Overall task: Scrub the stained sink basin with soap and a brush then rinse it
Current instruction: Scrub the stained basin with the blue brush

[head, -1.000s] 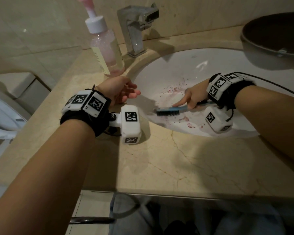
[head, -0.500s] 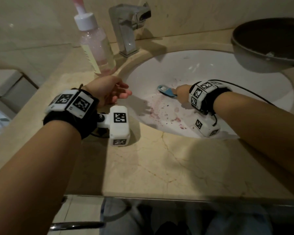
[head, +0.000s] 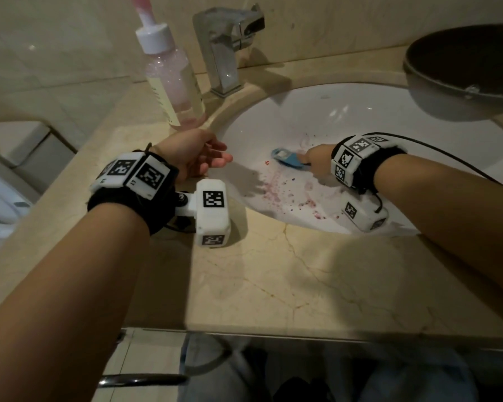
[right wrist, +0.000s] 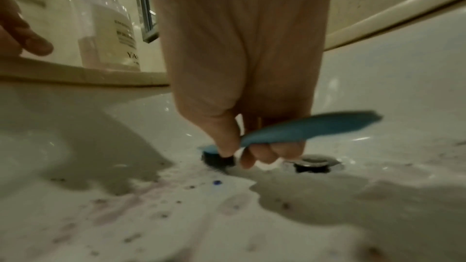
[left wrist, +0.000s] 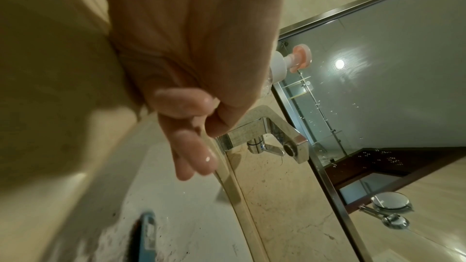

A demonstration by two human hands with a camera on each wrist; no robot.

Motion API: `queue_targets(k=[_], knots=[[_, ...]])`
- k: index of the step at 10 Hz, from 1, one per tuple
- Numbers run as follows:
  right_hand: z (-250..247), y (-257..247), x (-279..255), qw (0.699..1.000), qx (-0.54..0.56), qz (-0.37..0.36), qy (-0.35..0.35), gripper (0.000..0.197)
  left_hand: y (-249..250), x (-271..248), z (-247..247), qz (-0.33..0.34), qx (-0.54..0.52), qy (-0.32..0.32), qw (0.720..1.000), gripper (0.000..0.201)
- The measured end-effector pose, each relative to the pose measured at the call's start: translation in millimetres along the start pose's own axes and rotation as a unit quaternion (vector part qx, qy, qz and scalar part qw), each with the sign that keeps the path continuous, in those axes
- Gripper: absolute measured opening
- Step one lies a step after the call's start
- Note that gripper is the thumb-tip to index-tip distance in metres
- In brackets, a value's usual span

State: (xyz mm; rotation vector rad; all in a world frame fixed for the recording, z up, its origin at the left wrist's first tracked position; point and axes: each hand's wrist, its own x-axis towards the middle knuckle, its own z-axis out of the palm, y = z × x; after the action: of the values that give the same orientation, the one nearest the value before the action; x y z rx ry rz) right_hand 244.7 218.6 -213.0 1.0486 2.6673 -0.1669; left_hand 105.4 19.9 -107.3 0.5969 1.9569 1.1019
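The right hand was down inside the white sink basin, its grip closed around the handle of a blue brush, thumb and curled fingers pinching it near the head. In the right wrist view the brush had its dark bristles pressed to the porcelain, just at 9 o'clock of the metal drain. Reddish-purple stains speckled and smeared the basin wall toward 6 o'clock of the brush head, nearest the front rim. The left hand rested at the basin's 9 o'clock edge on the beige marble counter, its grip empty, fingers loosely spread and reaching out over the rim; the fingertips looked wet and glossy. A clear pump soap bottle stood on the counter at 12 o'clock of the left hand, just beside the chrome faucet. A dark bowl sat at the basin's 2 o'clock edge.
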Motion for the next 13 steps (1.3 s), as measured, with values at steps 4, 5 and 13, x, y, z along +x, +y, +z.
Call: queue_targets(k=[4,5,13], knots=[[-7.1,12.0,3.1,1.0,0.007,-0.003,-0.011,0.048,-0.8,1.2,-0.1,0.002,-0.002,0.006,1.0,0.025],[-26.5,25.2,1.1,0.998,0.044,0.037,0.012,0.042,-0.7,1.6,-0.8,0.003,-0.005,0.004,1.0,0.025],[-9.7,8.7,-21.1,0.998,-0.048,0.03,0.017,0.036,-0.6,1.2,-0.4,-0.004,-0.002,0.01,1.0,0.023]])
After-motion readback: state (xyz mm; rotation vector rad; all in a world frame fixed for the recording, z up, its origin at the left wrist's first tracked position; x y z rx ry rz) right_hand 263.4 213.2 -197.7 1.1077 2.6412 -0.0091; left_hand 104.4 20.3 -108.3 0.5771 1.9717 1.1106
